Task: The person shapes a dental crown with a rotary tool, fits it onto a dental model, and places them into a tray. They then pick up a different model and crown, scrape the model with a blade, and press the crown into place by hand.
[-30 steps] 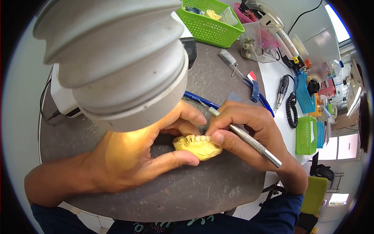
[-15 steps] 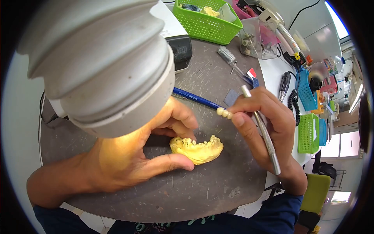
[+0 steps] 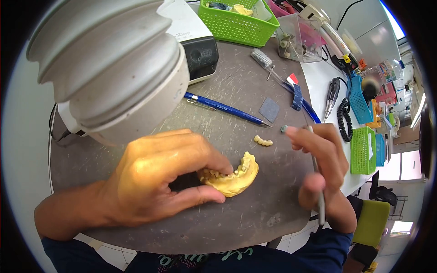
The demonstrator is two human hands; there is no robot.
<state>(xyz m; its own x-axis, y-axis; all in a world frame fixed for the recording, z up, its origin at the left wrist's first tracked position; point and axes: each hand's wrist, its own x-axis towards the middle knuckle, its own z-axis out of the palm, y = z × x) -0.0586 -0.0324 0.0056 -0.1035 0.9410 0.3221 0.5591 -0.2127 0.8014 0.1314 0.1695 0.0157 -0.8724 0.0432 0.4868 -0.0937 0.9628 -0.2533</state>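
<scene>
A yellow dental model [image 3: 236, 183] rests on the grey work surface, its right end showing. My left hand [image 3: 173, 170] grips its left part, the thumb in front and the fingers over the teeth. A small strip of cream tooth crowns [image 3: 263, 141] lies by itself on the surface, above and right of the model. My right hand [image 3: 321, 159] has a metal handpiece-like tool [image 3: 321, 207] lying across it. Its index fingertip is beside a small round greenish piece [image 3: 284, 128]; whether they touch cannot be told.
A large grey ribbed hose [image 3: 114, 73] hangs at the upper left. A blue mechanical pencil [image 3: 227, 109], a grey square [image 3: 269, 109] and a brush [image 3: 262, 59] lie behind the model. Green basket [image 3: 236, 28] and clear box [image 3: 298, 38] stand at the back.
The crown strip has left my right fingers and lies on the surface. My right hand has shifted right. My left hand has closed further over the model, which has turned.
</scene>
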